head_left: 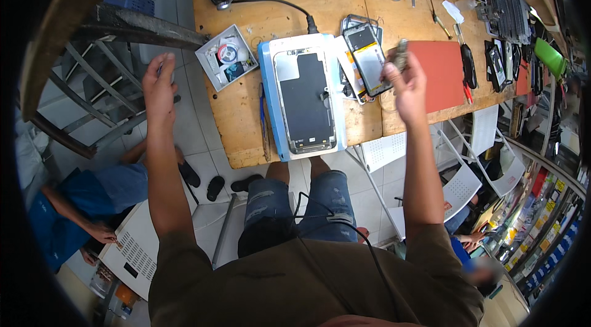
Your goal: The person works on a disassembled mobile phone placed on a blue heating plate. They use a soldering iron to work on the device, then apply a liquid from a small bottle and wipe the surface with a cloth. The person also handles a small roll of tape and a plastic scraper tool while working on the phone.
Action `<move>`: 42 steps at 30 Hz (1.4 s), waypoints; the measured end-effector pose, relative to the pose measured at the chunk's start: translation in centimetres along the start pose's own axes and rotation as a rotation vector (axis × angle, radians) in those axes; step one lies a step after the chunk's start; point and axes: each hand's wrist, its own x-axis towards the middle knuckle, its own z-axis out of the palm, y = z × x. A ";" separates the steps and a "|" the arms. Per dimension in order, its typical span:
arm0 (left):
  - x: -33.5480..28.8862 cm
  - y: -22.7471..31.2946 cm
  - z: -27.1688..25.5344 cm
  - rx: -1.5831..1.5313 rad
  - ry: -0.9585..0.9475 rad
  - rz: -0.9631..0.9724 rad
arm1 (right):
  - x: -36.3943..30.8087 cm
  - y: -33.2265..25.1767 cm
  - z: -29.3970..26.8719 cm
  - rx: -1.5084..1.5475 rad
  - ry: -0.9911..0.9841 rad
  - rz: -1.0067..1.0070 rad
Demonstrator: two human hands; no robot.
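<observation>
- Head view: a phone screen panel (309, 102) lies face down on a white-and-blue heating pad (278, 119) at the front of the wooden table (241, 119). It looks already split from the phone body.
- The opened phone body (368, 60) lies just right of the pad on a small stack of parts, its insides showing. I judge disassembly mostly done and nothing refitted yet.
- Right hand (407, 82) is raised over the gap between phone body and red mat (444, 71). Grip is closed around a small greyish wad, maybe a cloth or a part; too blurred to name.
- Left hand (159, 85) is up off the table's left edge, over the floor. Fingers are curled around something small and pale at the tips; can't tell what.
- Neither hand touches the screen panel or the pad.
- A small white tray (226, 57) of bits sits left of the pad; tweezers and drivers lie on the right half of the table.
- Left to do, by my read: clean or swap the part, then close up.
</observation>
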 end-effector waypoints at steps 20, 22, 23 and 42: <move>-7.5 2.6 7.9 -0.064 -0.578 -0.025 | 4.2 2.0 -14.4 -0.320 0.144 -0.010; -6.3 2.7 7.9 -0.158 -0.480 -0.015 | 3.8 1.8 -12.4 -0.287 0.115 -0.003; -5.8 2.8 7.9 -0.204 -0.431 -0.009 | 3.6 1.7 -11.2 -0.270 0.101 0.000; -5.6 -6.4 -9.8 0.004 0.316 -0.085 | 2.6 -2.1 5.2 0.114 -0.465 0.045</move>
